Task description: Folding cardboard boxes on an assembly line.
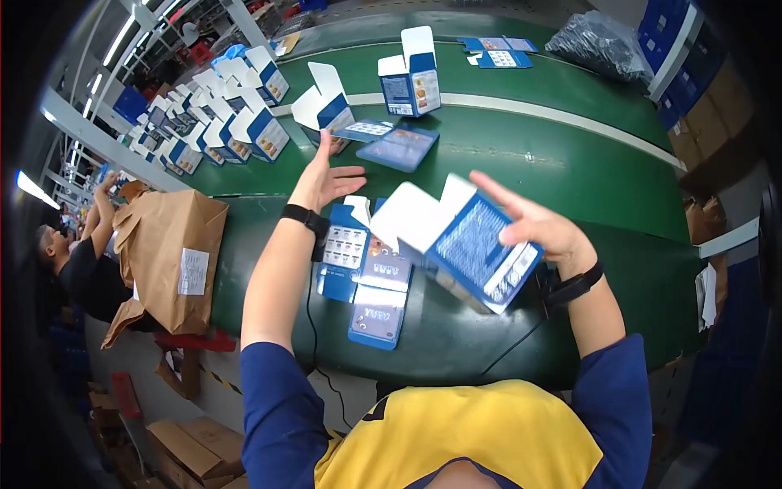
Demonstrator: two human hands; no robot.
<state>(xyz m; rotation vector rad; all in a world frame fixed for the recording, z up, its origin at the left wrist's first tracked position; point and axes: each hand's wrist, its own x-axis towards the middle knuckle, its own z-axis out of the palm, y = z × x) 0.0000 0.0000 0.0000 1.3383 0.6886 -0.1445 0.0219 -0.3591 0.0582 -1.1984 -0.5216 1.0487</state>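
Note:
My right hand [542,224] grips a blue and white folding carton [475,248] by its side, thumb on the printed panel. That carton is opened into a box shape, tilted, with its white top flaps standing out. To the left, my left hand [330,179] is open, fingers spread, and I see nothing in it. Just beyond its fingers is a flattened blue carton [399,148], slightly blurred; whether it rests on the table I cannot tell. Between my forearms lie more flattened cartons [379,314] on the green table [269,301]. An opened carton [326,106] stands behind my left hand.
Several opened cartons [261,134] stand in rows at the far left, and one carton [411,81] stands at the back. A large brown paper bag [208,236] is on the left, near another person [90,261]. A grey plastic bag [599,47] lies at the back right.

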